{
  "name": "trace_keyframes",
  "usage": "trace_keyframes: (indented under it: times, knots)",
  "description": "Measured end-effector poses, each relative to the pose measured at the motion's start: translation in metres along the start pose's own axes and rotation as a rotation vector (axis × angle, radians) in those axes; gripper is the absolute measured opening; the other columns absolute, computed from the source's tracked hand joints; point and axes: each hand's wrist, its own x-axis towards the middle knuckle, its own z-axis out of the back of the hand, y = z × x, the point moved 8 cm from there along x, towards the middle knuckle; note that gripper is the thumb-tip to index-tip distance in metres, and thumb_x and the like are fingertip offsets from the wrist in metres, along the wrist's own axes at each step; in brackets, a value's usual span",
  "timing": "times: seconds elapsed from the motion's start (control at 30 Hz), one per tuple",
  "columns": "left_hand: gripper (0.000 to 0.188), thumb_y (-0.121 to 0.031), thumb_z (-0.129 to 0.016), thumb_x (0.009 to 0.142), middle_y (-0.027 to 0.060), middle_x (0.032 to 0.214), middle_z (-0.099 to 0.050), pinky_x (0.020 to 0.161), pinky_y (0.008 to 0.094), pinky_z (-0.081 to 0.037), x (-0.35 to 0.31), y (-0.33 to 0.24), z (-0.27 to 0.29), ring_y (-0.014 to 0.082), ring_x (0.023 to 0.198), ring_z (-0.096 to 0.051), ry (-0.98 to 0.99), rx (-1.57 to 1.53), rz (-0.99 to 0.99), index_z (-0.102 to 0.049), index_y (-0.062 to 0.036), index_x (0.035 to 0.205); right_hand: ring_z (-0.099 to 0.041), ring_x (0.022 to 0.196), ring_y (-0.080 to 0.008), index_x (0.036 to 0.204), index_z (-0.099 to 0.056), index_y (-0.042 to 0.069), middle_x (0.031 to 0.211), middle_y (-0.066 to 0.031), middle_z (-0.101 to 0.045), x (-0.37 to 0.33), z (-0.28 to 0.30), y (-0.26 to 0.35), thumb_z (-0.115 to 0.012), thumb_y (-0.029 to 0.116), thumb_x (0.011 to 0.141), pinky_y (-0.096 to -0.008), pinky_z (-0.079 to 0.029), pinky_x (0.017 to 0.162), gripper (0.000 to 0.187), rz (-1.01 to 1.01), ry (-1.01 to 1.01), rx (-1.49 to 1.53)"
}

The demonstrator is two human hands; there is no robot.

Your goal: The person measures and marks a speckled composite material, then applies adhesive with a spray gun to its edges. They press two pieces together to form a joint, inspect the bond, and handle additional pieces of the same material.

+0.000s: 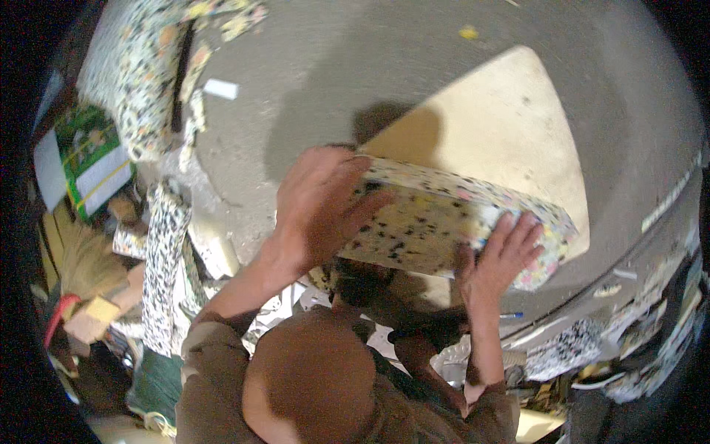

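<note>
A long block of speckled foam (414,229), with black, yellow and pink bits in it, lies across the middle. My left hand (325,203) is at its left end, fingers curled over the upper edge and thumb along the near side. On the right part of the block rests my right hand (503,255), fingers spread flat on the surface. Partly beneath the block is a cream foam sheet (503,118) with a rounded far corner, flat on the grey floor (318,66). The undersides of my left fingers are hidden.
At the left stand a large speckled foam piece (140,81), a black-and-white foam strip (164,266), a green-and-white package (96,163) and a straw broom (92,259). Foam scraps (566,348) lie at the lower right near a blue pen (511,316). A white scrap (221,89) is on the floor.
</note>
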Motion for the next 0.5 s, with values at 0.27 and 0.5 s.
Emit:
trace_keyframes:
  times: [0.27, 0.5]
  knots:
    - [0.067, -0.026, -0.076, 0.085, 0.0297, 0.126, -0.059, 0.099, 0.0428, -0.047, -0.111, 0.082, -0.029, 0.0399, 0.121, -0.058, 0.048, -0.535, 0.841, -0.046, 0.006, 0.136, -0.007, 0.147, -0.0532, 0.153, -0.027, 0.004, 0.16, -0.029, -0.014, 0.022, 0.032, 0.039, -0.058, 0.047, 0.094, -0.0684, -0.001, 0.113, 0.079, 0.066, -0.001, 0.175]
    - [0.069, -0.027, -0.071, 0.088, 0.0282, 0.119, -0.064, 0.096, 0.0432, -0.05, -0.108, 0.059, -0.027, 0.0395, 0.11, -0.065, 0.152, -0.707, 0.859, -0.041, 0.0056, 0.141, -0.049, 0.127, -0.0372, 0.137, -0.05, 0.004, 0.132, -0.0161, -0.057, 0.066, 0.014, 0.103, -0.064, 0.047, 0.09, -0.0656, -0.005, 0.115, 0.065, 0.326, 0.073, 0.125]
